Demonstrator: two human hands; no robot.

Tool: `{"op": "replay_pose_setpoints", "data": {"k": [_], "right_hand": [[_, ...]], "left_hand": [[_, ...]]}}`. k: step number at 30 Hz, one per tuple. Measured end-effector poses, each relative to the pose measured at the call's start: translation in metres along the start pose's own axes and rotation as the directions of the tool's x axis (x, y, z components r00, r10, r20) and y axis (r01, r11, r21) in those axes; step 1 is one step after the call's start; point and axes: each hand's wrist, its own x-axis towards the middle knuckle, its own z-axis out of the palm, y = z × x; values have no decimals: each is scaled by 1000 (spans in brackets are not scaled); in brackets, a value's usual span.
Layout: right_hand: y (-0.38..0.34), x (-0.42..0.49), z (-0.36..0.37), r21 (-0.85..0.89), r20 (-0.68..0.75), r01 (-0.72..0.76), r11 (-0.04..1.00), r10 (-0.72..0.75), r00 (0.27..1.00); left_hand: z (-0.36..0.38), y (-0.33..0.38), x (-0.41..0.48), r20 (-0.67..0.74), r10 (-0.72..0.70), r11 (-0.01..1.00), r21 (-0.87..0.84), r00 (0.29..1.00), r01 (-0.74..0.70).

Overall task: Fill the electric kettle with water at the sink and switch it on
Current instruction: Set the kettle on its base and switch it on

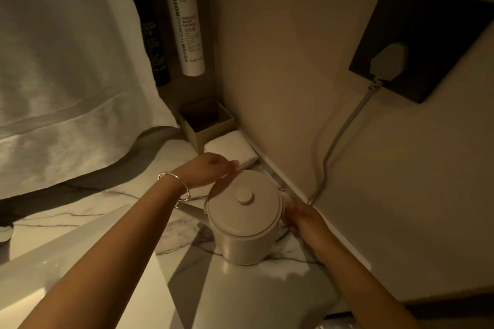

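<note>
Kettle (244, 218), pale and round-bodied with its lid (243, 201) on and a knob in the middle, stands upright on the marbled desk (267, 288), between the two hands and close to the wall. Its thin spout (191, 210) points toward the left forearm. The left hand (207, 172) reaches over the far rim of the kettle, fingers extended and partly blurred, seeming to touch the far edge of the lid; whether it grips anything cannot be told. A silver bracelet (176, 184) circles that wrist. The right hand (303, 219) is at the kettle's wall side, low down, fingers curled toward the body or handle, which it hides; whether they are closed on it is unclear.

Beyond the left hand lie a folded white cloth (231, 148) and an open square box (204, 120). Farther off hang a white lotion bottle (184, 24) and a dark bottle (152, 32), beside a white towel (66, 61). Past the right hand a grey cord (339, 139) runs up the wall to a plug (387, 61) in a dark socket plate (425, 24).
</note>
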Motion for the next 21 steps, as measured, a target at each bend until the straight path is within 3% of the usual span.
{"op": "replay_pose_setpoints", "data": {"k": [4,9,13,21], "right_hand": [[27,-2,-9,-47,-28,-142,989,141,990],[33,5,-3,-35,-34,-211,977,210,977],[31,8,0,-45,-63,-207,977,204,977],[30,8,2,144,-70,-255,956,267,961]], "left_hand": [[1,4,-7,73,46,995,90,996,-52],[6,-16,-14,6,-69,966,-248,998,68],[8,-19,-14,-56,-50,963,-266,997,33],[11,-14,-15,-65,-63,950,-309,996,40]]}}
